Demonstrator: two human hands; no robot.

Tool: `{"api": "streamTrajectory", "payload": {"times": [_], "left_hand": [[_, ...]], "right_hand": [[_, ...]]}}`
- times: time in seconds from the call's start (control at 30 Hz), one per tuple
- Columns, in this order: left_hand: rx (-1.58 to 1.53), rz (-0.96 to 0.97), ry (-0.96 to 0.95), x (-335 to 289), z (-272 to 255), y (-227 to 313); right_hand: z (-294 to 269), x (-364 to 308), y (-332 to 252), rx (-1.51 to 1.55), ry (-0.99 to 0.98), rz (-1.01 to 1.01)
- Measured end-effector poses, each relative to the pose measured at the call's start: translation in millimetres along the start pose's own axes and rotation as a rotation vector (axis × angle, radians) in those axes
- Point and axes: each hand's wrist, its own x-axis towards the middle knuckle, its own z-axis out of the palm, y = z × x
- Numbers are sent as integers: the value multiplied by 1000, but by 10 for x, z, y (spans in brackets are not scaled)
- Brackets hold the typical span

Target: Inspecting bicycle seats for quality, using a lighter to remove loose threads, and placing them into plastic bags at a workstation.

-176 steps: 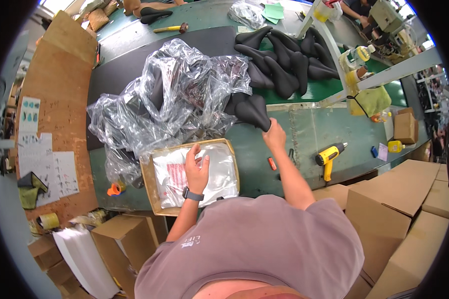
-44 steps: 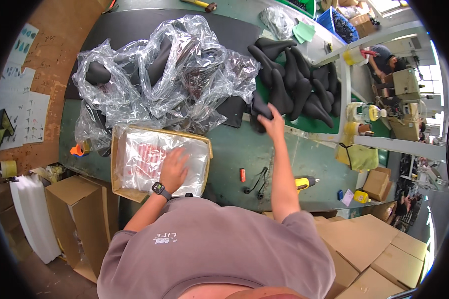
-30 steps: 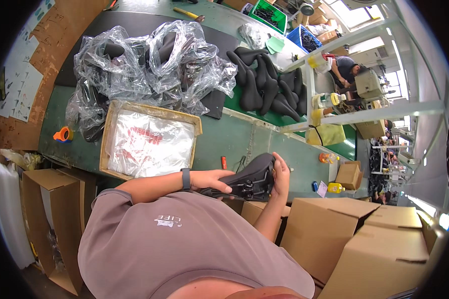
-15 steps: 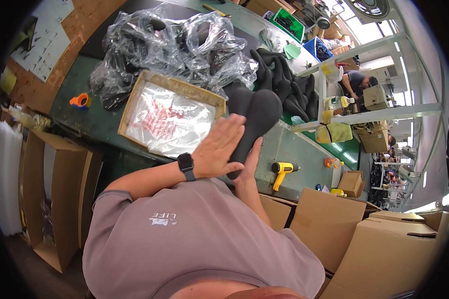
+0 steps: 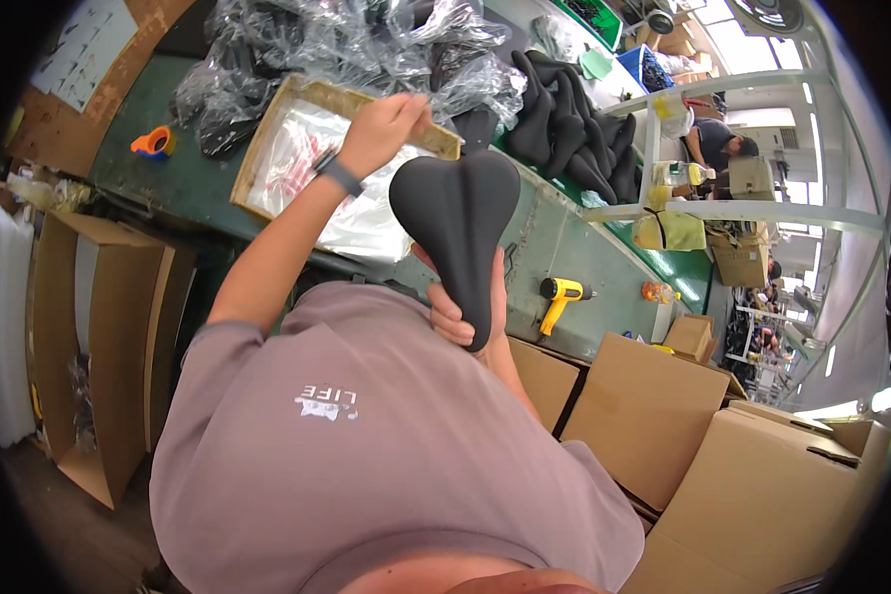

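Note:
A black bicycle saddle (image 5: pixel 455 213) stands in front of my chest, wide end up and narrow nose down. My right hand (image 5: pixel 498 302) grips it from behind near the nose, its fingers showing at both sides. My left hand (image 5: pixel 381 134), with a watch on the wrist, is raised over a shallow tray (image 5: pixel 257 158) of clear plastic bags (image 5: pixel 366 223) with red print. Its fingers are bent and close together, away from the saddle; whether anything is between them is hidden.
Plastic-wrapped saddles (image 5: pixel 346 54) lie on the green table behind the tray, with several bare black saddles (image 5: pixel 569 134) to their right. A yellow heat gun (image 5: pixel 561 297) lies at right, an orange tape dispenser (image 5: pixel 154 143) at left. Cardboard boxes (image 5: pixel 648 421) stand at right. Another person (image 5: pixel 713 144) works beyond.
My left hand has left the saddle's surface and moved up and left over the tray. The saddle has turned more upright, its top now facing me, still in my right hand.

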Motion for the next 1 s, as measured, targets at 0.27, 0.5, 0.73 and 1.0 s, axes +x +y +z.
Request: {"api": "streamTrajectory", "payload": {"times": [0.27, 0.5, 0.73, 1.0], "left_hand": [[-306, 247, -280, -779, -257, 583], [-387, 225, -122, -782, -161, 672], [-787, -68, -176, -430, 377, -154], [369, -153, -250, -943, 1903, -1865]], "right_hand": [[16, -125, 33, -189, 87, -133], [-65, -153, 125, -231, 27, -148], [-97, -130, 133, -58, 38, -106], [0, -300, 107, -1062, 635, -733]]}}
